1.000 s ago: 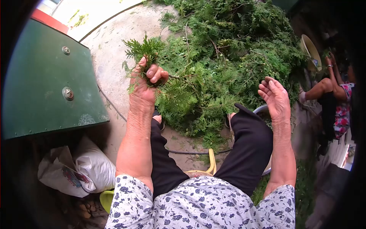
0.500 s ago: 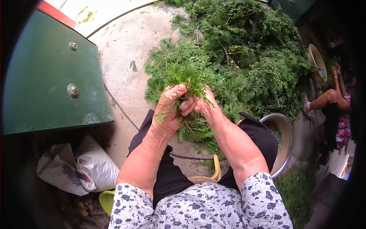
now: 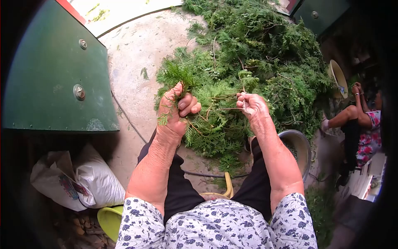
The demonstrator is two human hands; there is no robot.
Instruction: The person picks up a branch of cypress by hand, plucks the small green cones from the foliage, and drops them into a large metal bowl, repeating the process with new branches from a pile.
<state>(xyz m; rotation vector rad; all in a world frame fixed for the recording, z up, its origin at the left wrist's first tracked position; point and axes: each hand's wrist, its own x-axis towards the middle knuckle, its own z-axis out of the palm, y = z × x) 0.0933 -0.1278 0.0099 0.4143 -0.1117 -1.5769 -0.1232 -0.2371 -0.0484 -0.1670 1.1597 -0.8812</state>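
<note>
My left hand (image 3: pixel 176 106) is closed round a green sprig (image 3: pixel 178 76), whose leafy tips stick out above the thumb and below the palm. To the right, my right hand (image 3: pixel 252 106) pinches a thin bare stem (image 3: pixel 226 109) that runs leftward toward my left hand. The two hands are apart, above the near edge of a big pile of green branches (image 3: pixel 286 62). Where the stem ends near my left fingers is hard to make out.
A green metal panel (image 3: pixel 58 74) is at the left, above white sacks (image 3: pixel 99 178) and a yellow-green basin (image 3: pixel 110 222). A metal basin (image 3: pixel 304 153) stands beside my right knee. Another person (image 3: pixel 367 124) sits at the far right near a beige basin (image 3: pixel 338 76).
My hands, close together before, have moved apart. My right hand has gone right with the stem, and my left hand has shifted slightly left with the sprig.
</note>
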